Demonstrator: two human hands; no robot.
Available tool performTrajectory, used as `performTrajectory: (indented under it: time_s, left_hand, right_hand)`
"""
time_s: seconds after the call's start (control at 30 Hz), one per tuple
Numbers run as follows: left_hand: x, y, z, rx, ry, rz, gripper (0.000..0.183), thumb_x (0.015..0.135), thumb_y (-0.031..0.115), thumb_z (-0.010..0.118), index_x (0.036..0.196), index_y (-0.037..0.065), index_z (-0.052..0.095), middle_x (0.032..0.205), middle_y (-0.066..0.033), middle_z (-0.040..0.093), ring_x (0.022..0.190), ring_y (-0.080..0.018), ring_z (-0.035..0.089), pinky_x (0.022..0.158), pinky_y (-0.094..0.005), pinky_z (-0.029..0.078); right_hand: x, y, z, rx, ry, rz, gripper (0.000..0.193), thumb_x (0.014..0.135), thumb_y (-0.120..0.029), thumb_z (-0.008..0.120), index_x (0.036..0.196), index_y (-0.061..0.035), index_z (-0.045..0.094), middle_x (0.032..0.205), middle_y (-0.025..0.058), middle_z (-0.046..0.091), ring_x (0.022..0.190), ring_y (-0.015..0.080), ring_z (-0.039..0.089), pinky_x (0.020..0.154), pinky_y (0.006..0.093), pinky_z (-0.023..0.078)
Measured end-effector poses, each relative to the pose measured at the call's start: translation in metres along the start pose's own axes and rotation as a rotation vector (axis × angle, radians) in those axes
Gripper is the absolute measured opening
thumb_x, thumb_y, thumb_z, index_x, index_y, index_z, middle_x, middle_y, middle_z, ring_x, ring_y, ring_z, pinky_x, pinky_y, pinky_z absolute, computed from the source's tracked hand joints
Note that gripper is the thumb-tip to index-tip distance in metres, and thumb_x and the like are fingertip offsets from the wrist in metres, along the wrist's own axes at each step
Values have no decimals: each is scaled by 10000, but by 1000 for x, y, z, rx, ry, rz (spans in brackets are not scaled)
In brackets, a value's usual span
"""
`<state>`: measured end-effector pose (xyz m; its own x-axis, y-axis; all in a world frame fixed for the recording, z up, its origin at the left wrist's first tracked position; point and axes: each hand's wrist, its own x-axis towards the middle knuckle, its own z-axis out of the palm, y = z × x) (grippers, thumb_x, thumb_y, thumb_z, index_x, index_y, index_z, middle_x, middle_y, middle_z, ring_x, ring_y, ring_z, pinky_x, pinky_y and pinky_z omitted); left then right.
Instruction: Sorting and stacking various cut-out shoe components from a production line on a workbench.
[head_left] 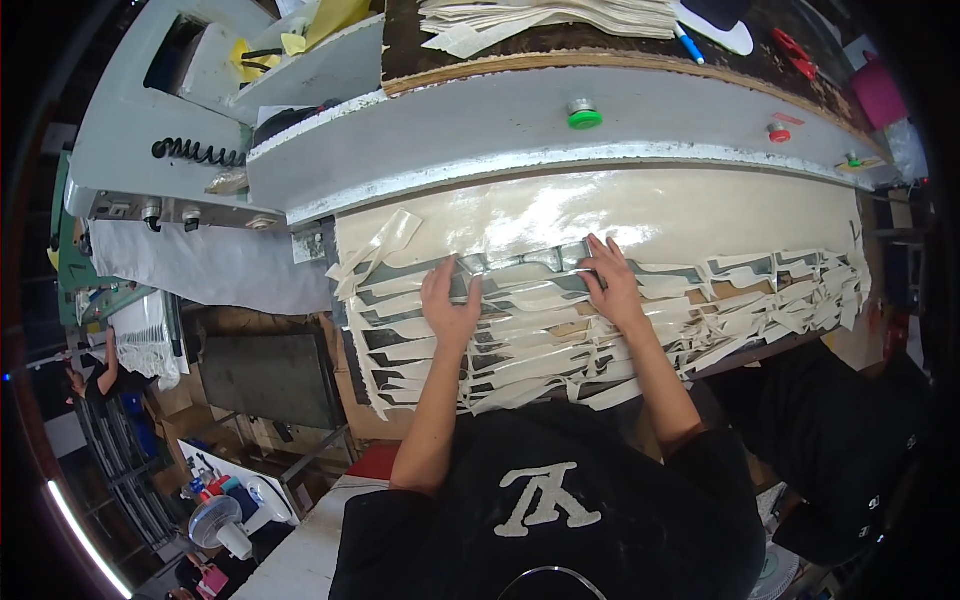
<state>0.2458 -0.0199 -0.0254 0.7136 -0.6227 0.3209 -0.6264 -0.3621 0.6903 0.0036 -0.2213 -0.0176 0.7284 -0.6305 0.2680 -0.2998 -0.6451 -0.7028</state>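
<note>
- Two hands are being pressed onto a bed of cut cream-coloured pieces; beyond them, the grey machine head (560,140) is spanning most of the view, its right end being bent away by the lens and its underside being hidden.
- Glare is being thrown across the glossy cream sheet (650,205) under that head, so its surface detail is being washed out; its right edge is being curved off toward the dark rim.
- Overlapping cut strips (540,340) are being laid in rows with their long axes running left to right; their near ends are being cut off by the table edge and by the dark shirt (560,500).
- One dark grey strip (520,262) is being held down at the far edge of the rows, its long axis lying left to right, one end under each hand.
- Open room is being left only on the bare sheet between the strips and the machine head.
- Fingers of the left hand (450,300) are being spread flat on the strip's left end, gripping nothing.
- Fingers of the right hand (612,285) are likewise being laid flat and open on its right end.
</note>
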Motion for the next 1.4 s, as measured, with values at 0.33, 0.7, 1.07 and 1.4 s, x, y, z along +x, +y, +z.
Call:
performTrajectory:
  time_s: [0.33, 0.7, 1.07, 1.4]
  left_hand:
    - [-27, 55, -65, -48, 64, 136, 562, 834, 242, 878, 1314, 20, 688, 1170, -173, 732, 1120, -390, 664, 1055, -496, 485]
    - [-131, 51, -114, 89, -618, 261, 581, 734, 398, 945, 1128, 15, 755, 1072, -177, 709, 1066, -404, 674, 969, -471, 533]
    - [-133, 53, -115, 41, -421, 225, 500, 736, 348, 948, 1076, 20, 784, 1027, -183, 706, 1043, -420, 670, 964, -485, 534]
    - [-144, 55, -112, 8, -411, 160, 499, 719, 308, 951, 1100, 39, 771, 1032, -171, 693, 1039, -405, 657, 923, -484, 531]
  right_hand:
    - [-3, -52, -30, 93, 199, -32, 272, 861, -38, 806, 1117, -24, 718, 1259, 200, 739, 1275, 381, 658, 1143, 476, 472]
    - [31, -156, -83, 1, 177, -17, 459, 889, -355, 875, 653, 7, 719, 542, 108, 635, 466, 244, 614, 525, 332, 495]
    - [-21, -140, -58, 308, 153, 156, 384, 917, -344, 849, 771, 5, 785, 615, 105, 696, 543, 162, 625, 569, 323, 492]
    - [-160, -142, -15, -276, -206, 123, 596, 699, -373, 965, 1163, -50, 776, 1130, 146, 697, 1137, 369, 601, 1031, 458, 502]
